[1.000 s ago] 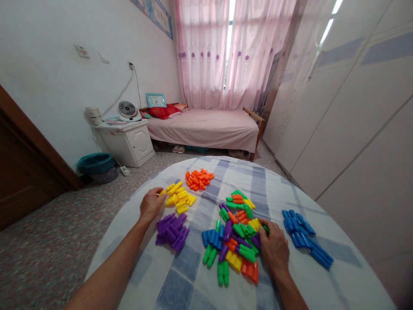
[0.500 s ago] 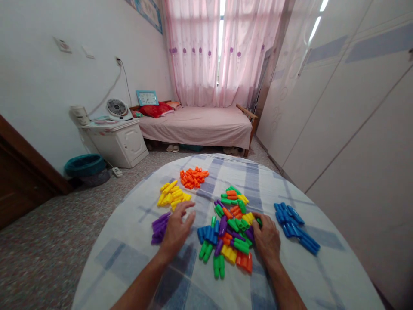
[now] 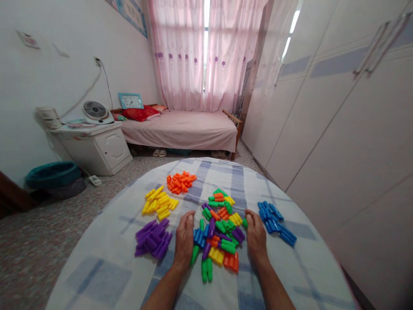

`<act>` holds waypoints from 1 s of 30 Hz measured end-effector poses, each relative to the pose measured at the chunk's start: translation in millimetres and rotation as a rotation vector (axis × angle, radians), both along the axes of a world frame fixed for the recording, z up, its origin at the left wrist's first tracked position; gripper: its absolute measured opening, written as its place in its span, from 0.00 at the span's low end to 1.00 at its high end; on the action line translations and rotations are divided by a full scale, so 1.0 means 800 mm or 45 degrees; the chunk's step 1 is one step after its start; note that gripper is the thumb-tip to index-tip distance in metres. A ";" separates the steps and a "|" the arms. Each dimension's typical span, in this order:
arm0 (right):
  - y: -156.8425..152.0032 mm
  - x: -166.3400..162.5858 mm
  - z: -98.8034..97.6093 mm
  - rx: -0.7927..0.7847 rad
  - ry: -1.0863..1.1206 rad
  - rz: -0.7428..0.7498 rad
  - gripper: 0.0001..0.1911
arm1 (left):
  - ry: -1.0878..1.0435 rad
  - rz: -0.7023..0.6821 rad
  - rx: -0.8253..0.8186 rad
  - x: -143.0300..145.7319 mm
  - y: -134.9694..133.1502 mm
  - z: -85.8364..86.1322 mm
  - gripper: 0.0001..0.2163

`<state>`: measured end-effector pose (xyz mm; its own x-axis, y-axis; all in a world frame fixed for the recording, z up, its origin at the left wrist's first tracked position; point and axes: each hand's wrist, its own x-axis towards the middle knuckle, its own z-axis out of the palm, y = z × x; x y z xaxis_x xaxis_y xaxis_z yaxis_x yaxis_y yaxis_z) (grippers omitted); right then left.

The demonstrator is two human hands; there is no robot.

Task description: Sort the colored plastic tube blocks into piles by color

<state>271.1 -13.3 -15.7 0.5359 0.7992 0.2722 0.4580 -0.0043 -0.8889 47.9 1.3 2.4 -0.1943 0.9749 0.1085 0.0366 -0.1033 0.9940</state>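
Observation:
A mixed pile of plastic building pieces (image 3: pixel 222 234), bullet-shaped and in green, purple, orange, yellow and blue, lies in the middle of the table. At its left edge my left hand (image 3: pixel 184 241) stands on its side, fingers stretched out, close against the blue pieces (image 3: pixel 200 236) and a green one. My right hand (image 3: pixel 257 237) flanks the pile on the right, also with stretched fingers, its fingertips by a green piece (image 3: pixel 245 223). Neither hand grips anything that I can see. Whether the palms touch the pieces is partly hidden.
Sorted heaps surround the pile: purple pieces (image 3: pixel 153 239), yellow pieces (image 3: pixel 158 202), orange pieces (image 3: pixel 181 182) and blue pieces (image 3: pixel 275 223). The round table (image 3: pixel 100 275) wears a checked cloth. Beyond it are a bed (image 3: pixel 183 129), a white cabinet (image 3: pixel 114 150) and a wardrobe (image 3: pixel 309 116).
My left hand has moved from beside the purple heap to the mixed pile's left edge. My right hand has drawn slightly off the pile's right side. The view has swung right.

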 end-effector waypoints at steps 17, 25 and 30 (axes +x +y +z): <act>-0.008 -0.002 0.002 -0.101 -0.482 0.155 0.19 | -0.116 -0.105 0.032 -0.006 0.016 -0.012 0.23; -0.012 0.007 0.014 -0.147 -0.602 0.268 0.15 | -0.093 -0.113 -0.005 -0.003 0.014 -0.005 0.23; -0.024 0.029 0.028 -0.066 -0.758 0.162 0.18 | -0.067 -0.121 -0.012 -0.005 0.014 -0.004 0.23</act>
